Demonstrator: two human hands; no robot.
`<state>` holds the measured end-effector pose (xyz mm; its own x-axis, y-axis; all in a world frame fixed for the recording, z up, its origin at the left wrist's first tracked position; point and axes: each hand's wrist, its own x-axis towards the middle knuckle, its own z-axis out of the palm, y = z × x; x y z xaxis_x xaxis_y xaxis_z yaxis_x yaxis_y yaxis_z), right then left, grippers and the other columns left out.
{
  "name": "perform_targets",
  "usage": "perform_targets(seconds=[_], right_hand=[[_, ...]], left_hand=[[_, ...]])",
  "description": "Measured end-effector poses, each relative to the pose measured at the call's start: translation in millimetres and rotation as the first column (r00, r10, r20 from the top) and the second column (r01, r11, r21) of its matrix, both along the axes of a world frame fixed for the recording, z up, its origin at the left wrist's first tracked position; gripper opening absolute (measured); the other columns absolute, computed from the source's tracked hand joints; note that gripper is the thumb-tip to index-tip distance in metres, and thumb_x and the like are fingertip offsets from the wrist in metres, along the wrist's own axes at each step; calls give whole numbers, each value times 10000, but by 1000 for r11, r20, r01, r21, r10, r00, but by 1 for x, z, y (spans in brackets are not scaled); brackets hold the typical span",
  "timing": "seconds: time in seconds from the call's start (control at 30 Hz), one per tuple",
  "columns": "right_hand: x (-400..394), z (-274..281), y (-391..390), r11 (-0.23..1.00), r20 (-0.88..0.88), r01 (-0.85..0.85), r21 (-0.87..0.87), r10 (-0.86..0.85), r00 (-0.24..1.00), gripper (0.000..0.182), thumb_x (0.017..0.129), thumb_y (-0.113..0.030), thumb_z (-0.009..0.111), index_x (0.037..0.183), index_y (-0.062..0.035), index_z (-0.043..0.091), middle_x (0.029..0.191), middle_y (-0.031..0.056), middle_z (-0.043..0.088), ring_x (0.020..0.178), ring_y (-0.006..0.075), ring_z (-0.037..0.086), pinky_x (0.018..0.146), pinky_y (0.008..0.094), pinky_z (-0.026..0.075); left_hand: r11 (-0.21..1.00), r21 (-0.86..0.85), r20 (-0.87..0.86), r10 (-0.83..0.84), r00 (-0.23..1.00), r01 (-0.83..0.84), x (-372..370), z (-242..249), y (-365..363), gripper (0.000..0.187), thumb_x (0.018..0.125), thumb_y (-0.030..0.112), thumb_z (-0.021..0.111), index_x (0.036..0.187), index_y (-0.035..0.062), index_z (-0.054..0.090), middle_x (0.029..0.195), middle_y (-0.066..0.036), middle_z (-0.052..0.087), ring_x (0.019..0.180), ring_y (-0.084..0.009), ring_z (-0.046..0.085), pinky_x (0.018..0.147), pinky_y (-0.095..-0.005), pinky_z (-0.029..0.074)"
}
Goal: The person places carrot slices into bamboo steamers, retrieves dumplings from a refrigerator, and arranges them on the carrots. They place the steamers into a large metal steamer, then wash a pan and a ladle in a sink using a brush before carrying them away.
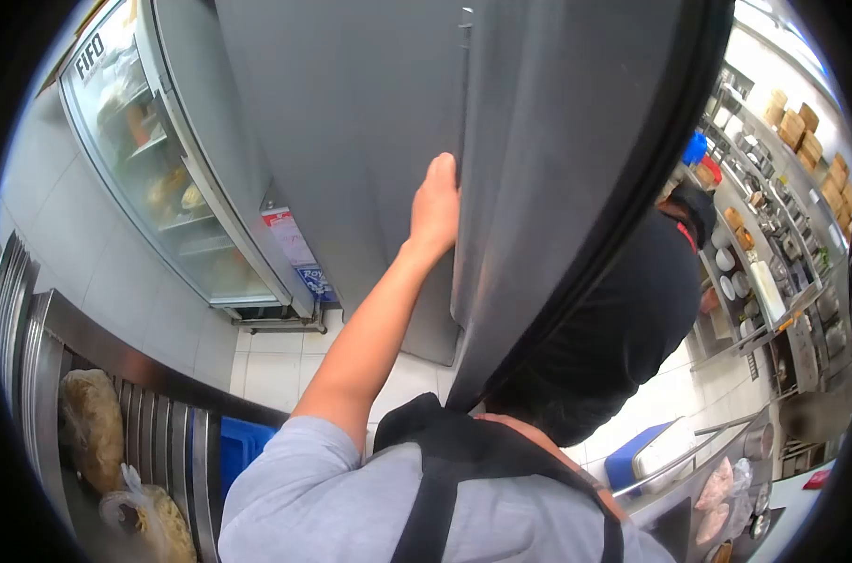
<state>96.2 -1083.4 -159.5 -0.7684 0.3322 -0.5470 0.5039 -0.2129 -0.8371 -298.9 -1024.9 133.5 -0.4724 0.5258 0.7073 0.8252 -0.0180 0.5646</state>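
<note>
A tall grey refrigerator door stands upright in front of me. My left hand is closed on its near vertical edge, with the thumb side up and the other fingertips hidden at the seam. Left of that hand is a flat grey panel of the same colour. Part of my right forearm shows low beside the black apron; the right hand itself is out of sight.
A person in dark clothes bends close behind the door on the right. A glass-fronted fridge stands left. Bagged food lies on a slatted metal rack. Loaded shelves and a blue-and-white cooler are right.
</note>
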Motion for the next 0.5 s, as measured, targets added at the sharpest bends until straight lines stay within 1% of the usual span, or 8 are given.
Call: perform_targets(seconds=[0.07,0.13,0.17,0.23,0.3,0.37,0.43,0.5], right_hand=[[11,-12,-11,999,-9,23,-42,-24,1000,473,935,-434,783,1177,-29,745,1030,210,754,1038,292,728,903,394,559],[14,-16,-12,997,-24,43,-67,-44,999,468,934,-428,788,1174,-29,746,1026,208,754,1038,287,728,902,392,559],[15,-18,-11,996,-32,51,-75,-54,998,466,933,-425,791,1173,-29,746,1024,207,754,1037,285,728,901,391,559],[14,-22,-2,994,-55,63,-88,-68,996,461,932,-419,796,1170,-28,747,1021,205,754,1037,280,727,900,389,559],[7,-19,8,993,-80,64,-102,-72,994,456,931,-413,801,1168,-28,748,1017,204,754,1037,276,727,898,387,559],[-8,-25,16,991,-98,54,-121,-66,993,451,930,-407,806,1165,-27,748,1013,202,754,1037,271,726,897,385,559],[-20,-27,19,997,-84,41,-72,-47,995,413,925,-351,818,1143,-8,742,1002,166,746,1034,247,714,897,362,555],[-26,-31,17,997,-54,75,28,-74,996,345,914,-238,843,1100,29,729,980,96,731,1027,198,689,896,316,546]], left_hand=[[996,52,-60,-72,996,75,4,-12,-27,288,916,85,668,1099,6,460,1108,-255,575,1067,-504,587,848,-552,488],[998,-65,215,-9,977,24,42,35,-79,285,914,75,659,1124,6,479,1090,-257,582,1036,-507,588,845,-533,493],[998,31,22,45,999,-45,54,42,-97,286,919,77,653,1150,4,501,1074,-263,594,1001,-517,583,853,-526,499],[996,-30,44,85,995,-84,61,45,-134,302,918,79,671,1169,3,521,1038,-228,601,932,-430,620,839,-456,513],[1000,2,227,-21,974,21,60,35,-169,391,942,142,727,1247,-21,545,1062,-90,653,1010,-161,632,916,-344,511],[988,149,295,-81,952,38,70,27,-200,482,936,162,755,1320,-11,522,1200,-75,600,1115,-189,599,1019,-343,461],[940,335,366,-60,929,-72,91,20,-223,598,912,158,781,1395,-25,480,1259,-95,567,1170,-198,573,1036,-349,448],[876,218,222,385,896,-430,108,6,-240,773,889,161,802,1507,-45,385,1345,-136,507,1246,-234,530,1095,-378,408]])
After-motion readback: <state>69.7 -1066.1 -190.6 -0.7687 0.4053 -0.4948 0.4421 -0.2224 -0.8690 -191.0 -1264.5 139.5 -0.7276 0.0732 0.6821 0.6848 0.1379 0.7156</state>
